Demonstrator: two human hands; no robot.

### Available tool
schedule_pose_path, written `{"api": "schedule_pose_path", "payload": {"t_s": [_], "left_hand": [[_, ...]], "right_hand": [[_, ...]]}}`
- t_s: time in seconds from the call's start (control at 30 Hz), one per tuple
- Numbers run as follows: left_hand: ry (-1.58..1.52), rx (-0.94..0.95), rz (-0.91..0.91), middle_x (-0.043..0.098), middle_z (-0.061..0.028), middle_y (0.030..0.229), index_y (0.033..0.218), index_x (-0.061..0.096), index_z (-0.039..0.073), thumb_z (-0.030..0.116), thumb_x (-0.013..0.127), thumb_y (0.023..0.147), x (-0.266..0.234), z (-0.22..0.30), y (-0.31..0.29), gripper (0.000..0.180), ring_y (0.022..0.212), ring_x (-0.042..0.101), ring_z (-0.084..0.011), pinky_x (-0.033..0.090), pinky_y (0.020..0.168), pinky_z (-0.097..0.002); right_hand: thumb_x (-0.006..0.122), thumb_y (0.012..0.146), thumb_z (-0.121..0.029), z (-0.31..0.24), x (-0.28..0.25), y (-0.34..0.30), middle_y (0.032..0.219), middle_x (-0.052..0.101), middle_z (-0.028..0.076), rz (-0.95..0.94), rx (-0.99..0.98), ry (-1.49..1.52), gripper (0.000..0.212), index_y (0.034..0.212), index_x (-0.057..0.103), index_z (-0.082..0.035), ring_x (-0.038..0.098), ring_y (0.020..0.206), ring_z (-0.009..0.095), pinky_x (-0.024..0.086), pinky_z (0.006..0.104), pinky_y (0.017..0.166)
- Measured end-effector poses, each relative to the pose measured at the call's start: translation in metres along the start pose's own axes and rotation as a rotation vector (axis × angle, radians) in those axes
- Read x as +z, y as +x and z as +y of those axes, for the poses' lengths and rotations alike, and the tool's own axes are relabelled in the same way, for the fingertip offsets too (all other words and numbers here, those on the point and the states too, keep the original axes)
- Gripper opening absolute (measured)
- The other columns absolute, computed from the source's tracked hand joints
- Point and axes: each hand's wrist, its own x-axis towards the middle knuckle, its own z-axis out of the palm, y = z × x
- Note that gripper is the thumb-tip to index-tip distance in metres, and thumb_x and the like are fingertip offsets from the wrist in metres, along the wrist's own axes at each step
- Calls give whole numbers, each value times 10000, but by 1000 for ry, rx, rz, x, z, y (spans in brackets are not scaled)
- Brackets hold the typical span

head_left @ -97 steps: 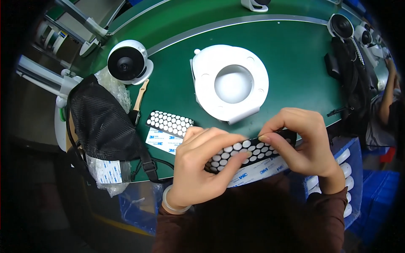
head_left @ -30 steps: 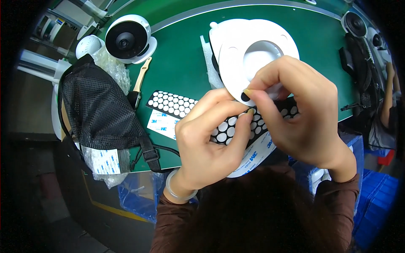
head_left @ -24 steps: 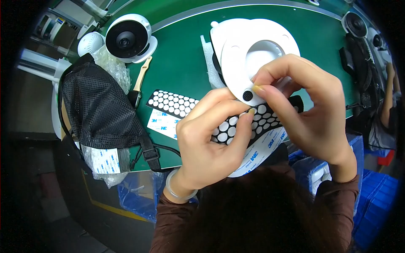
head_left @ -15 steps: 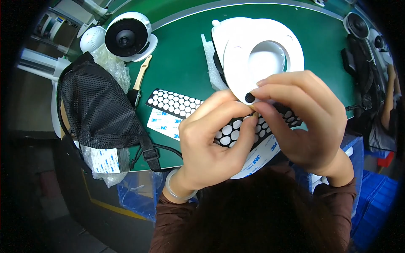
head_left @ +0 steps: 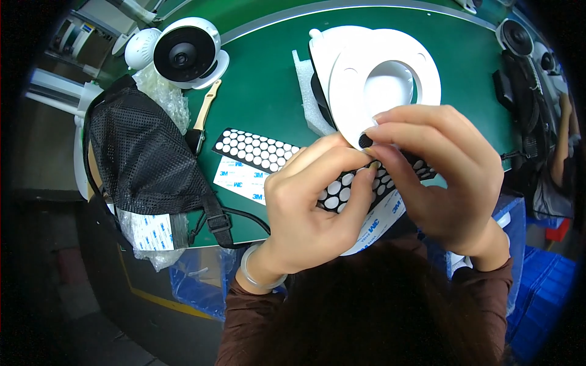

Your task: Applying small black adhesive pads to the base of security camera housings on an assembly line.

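Note:
A white plastic housing (head_left: pixel 349 97) with a large round opening stands on the green table, its narrow end toward me. At that end my right hand (head_left: pixel 455 171) is closed, thumb and fingers pinching a small black round pad (head_left: pixel 365 141). My left hand (head_left: pixel 311 213) is closed beside it, thumb and forefinger tips together just below the pad; what they hold, if anything, I cannot make out. Under my hands lies a black sheet of white round pads (head_left: pixel 332 195), partly covered. Another such sheet (head_left: pixel 253 149) extends to the left, above white backing paper (head_left: pixel 235 174) with blue print.
At the left lie a black mesh bag (head_left: pixel 143 152), bubble wrap (head_left: pixel 162 94) and a wooden-handled brush (head_left: pixel 209 107). A white camera-like device (head_left: pixel 189 55) stands at the back left. White foam (head_left: pixel 308 91) props beside the housing. At the far right edge another person's arm (head_left: pixel 563 140) shows.
Both hands and the housing have shifted very slightly to the right. The right hand's pinch at the black pad stays the same.

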Motion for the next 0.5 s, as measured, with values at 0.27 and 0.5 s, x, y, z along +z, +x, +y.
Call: {"api": "schedule_pose_path", "payload": {"t_s": [0.27,0.5], "left_hand": [[-15,-15,18,571,-105,692,756,587,3,-55,629,650,2,-3,-2,128,559,538,-230,412,518,-259],[4,0,10,578,-107,696,750,586,2,-54,630,652,1,-3,-3,121,556,539,-227,413,516,-266]], "right_hand": [[706,626,51,-5,-3,3,844,628,74,-55,105,1,213,815,648,-29,593,718,164,464,241,596],[690,631,54,0,-3,6,839,625,73,-116,208,133,156,749,630,-29,589,716,141,449,209,593]]}}
